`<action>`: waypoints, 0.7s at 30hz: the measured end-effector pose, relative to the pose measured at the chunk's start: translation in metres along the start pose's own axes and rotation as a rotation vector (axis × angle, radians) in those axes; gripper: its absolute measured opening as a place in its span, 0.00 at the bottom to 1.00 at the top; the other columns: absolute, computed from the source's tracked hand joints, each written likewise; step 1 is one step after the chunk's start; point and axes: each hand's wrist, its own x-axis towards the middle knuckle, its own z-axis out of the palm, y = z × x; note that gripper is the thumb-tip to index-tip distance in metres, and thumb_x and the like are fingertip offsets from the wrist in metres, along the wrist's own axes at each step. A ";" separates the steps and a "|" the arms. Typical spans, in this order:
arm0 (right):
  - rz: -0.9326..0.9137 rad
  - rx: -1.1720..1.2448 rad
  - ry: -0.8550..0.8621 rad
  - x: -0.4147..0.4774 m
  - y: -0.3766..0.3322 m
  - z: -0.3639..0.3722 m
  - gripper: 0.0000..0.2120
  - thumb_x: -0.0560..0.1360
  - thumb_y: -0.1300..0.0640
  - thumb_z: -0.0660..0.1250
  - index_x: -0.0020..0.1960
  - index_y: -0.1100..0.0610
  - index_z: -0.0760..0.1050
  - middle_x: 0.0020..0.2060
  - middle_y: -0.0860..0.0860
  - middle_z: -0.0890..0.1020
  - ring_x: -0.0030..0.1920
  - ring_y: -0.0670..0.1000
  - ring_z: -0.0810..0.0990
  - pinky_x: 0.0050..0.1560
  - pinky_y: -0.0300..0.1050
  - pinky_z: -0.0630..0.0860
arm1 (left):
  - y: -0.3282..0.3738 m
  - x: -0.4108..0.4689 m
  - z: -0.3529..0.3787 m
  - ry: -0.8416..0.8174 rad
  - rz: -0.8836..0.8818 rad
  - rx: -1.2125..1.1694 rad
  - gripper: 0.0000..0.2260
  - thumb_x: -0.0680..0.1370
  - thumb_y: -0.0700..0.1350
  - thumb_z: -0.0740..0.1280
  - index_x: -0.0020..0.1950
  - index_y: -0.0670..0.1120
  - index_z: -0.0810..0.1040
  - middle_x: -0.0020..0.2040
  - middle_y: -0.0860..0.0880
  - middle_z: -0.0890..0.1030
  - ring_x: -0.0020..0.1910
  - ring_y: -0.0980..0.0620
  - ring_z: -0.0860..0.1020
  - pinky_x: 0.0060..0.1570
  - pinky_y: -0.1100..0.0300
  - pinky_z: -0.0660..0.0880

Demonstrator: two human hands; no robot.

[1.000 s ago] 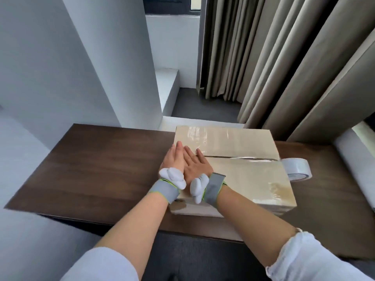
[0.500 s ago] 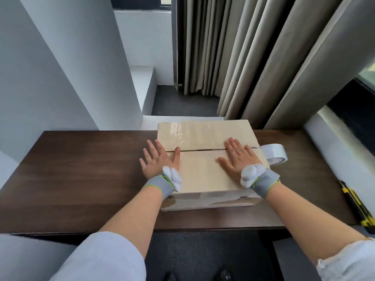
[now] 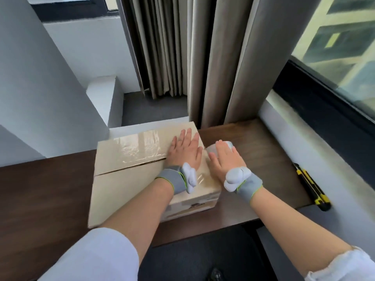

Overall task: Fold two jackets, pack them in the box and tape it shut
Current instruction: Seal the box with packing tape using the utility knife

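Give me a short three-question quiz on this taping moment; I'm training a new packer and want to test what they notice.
1. True or false: the left hand lies flat on top of the box.
2. What is the right hand resting on? A) the tape roll B) the utility knife C) the curtain
3. Fill in: the yellow-and-black utility knife lies at the table's ____ edge, beside the window ledge.

Key: 1 true. 2 A; the roll sits on the table just right of the box, with the hand open over it. 3 right.
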 end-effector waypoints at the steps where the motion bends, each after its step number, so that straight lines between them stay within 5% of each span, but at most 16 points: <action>1: -0.017 -0.004 0.041 0.003 0.006 -0.001 0.24 0.83 0.51 0.46 0.76 0.58 0.52 0.76 0.50 0.54 0.76 0.48 0.50 0.74 0.44 0.45 | 0.006 0.008 0.000 0.004 -0.005 0.003 0.24 0.83 0.52 0.47 0.78 0.48 0.49 0.78 0.48 0.46 0.77 0.50 0.43 0.75 0.52 0.42; 6: 0.157 0.256 0.146 0.039 0.028 -0.003 0.20 0.82 0.54 0.52 0.73 0.57 0.62 0.73 0.52 0.64 0.75 0.52 0.58 0.73 0.50 0.55 | 0.033 0.030 0.019 0.004 -0.215 -0.006 0.27 0.81 0.54 0.49 0.78 0.46 0.47 0.78 0.46 0.47 0.77 0.49 0.46 0.75 0.50 0.42; 10: 0.308 0.458 -0.069 0.056 0.033 0.003 0.35 0.75 0.36 0.58 0.75 0.54 0.56 0.74 0.54 0.60 0.71 0.59 0.64 0.68 0.55 0.64 | 0.036 0.029 0.030 0.018 -0.258 0.102 0.29 0.80 0.50 0.52 0.78 0.45 0.45 0.78 0.45 0.46 0.77 0.48 0.45 0.75 0.51 0.41; 15: 0.314 0.525 -0.149 0.056 0.039 0.008 0.37 0.72 0.31 0.58 0.71 0.53 0.59 0.67 0.55 0.69 0.63 0.58 0.72 0.63 0.53 0.69 | 0.038 0.030 0.025 -0.014 -0.257 0.125 0.28 0.80 0.49 0.51 0.78 0.44 0.44 0.78 0.45 0.44 0.77 0.48 0.44 0.75 0.51 0.41; 21: 0.352 0.416 -0.159 0.047 0.040 0.016 0.34 0.71 0.31 0.59 0.66 0.54 0.63 0.63 0.56 0.69 0.61 0.59 0.74 0.58 0.50 0.69 | 0.029 0.027 0.019 -0.075 -0.188 0.131 0.27 0.82 0.51 0.48 0.78 0.44 0.42 0.78 0.46 0.42 0.77 0.50 0.42 0.74 0.51 0.39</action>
